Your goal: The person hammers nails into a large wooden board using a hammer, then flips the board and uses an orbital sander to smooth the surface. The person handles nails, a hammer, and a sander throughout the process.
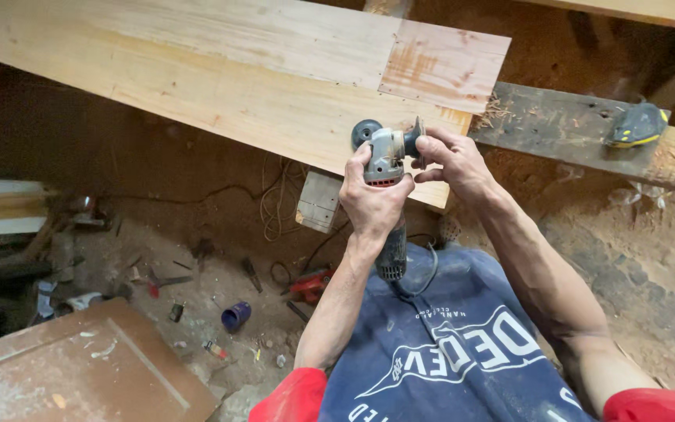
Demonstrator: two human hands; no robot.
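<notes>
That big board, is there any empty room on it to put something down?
Yes. The board is bare along its whole left and middle. Its right end is busy: both hands hold a grinder there. The dark plank is free between the wood chips and the tape measure. The floor is crowded with tools and a blue cup.

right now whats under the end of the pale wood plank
A small grey wooden block shows under the plank, with coiled cord beside it. The hands and grinder cover the rest.

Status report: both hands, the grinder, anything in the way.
Left hand grips angle grinder. Right hand on its side handle. Wooden board just beyond.
</notes>
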